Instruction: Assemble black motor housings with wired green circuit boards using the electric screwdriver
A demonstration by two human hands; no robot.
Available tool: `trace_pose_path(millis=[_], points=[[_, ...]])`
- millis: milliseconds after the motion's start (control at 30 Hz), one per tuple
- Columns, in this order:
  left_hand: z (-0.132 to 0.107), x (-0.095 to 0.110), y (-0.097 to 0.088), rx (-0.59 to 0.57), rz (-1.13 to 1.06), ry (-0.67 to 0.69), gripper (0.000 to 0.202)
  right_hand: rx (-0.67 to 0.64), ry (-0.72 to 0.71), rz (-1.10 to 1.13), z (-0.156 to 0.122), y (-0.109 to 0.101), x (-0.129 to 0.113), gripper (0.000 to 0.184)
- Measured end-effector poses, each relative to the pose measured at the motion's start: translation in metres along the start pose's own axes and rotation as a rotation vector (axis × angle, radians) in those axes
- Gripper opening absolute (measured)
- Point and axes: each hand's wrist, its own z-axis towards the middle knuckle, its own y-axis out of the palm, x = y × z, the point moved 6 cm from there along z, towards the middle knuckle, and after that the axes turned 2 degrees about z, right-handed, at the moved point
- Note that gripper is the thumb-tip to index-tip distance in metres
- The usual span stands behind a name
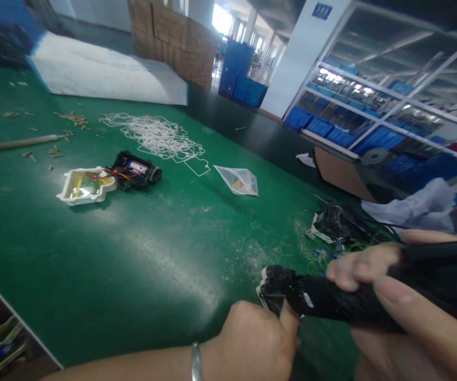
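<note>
My left hand point(256, 333), with a silver bracelet at the wrist, is closed on a small black-and-white plastic housing point(275, 283) at the lower right of centre. In my right hand point(399, 286) is a long black tool point(319, 296); fingers and thumb wrap round its body. The tool's narrower front end meets the housing beside my left fingers, and its tip is hidden. Further left on the table lies an opened unit: a white half point(83, 186) with a circuit board, joined by red and yellow wires to a black half point(137, 169) holding a battery.
On the green table point(153, 254) lie a tangle of white wire forms point(161, 136), a clear bag of brass-coloured pieces point(238, 181), loose screws point(73, 119) and a pen-like stick point(22, 143). More black housings point(339, 222) with thin wires stand near my right hand. A white board point(109, 71) is behind.
</note>
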Motion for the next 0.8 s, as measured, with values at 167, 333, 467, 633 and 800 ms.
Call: trace_pose_path(millis=[167, 333, 467, 633, 800], points=[[-0.003, -0.001, 0.000, 0.061, 0.014, 0.020, 0.021, -0.010, -0.035, -0.050, -0.001, 0.005, 0.002, 0.034], [-0.002, -0.001, -0.003, 0.087, -0.026, 0.030, 0.020, 0.022, -0.026, -0.064, -0.004, 0.006, 0.001, 0.033], [-0.002, -0.001, -0.003, 0.111, -0.051, 0.041, 0.017, 0.024, -0.013, -0.080, -0.005, 0.008, 0.001, 0.034], [-0.003, -0.001, -0.001, 0.162, -0.035, 0.044, 0.023, -0.023, -0.039, -0.083, 0.000, 0.012, -0.002, 0.029], [-0.001, -0.002, 0.000, 0.099, -0.049, 0.006, 0.018, 0.004, -0.008, -0.053, 0.003, 0.016, -0.005, 0.028]])
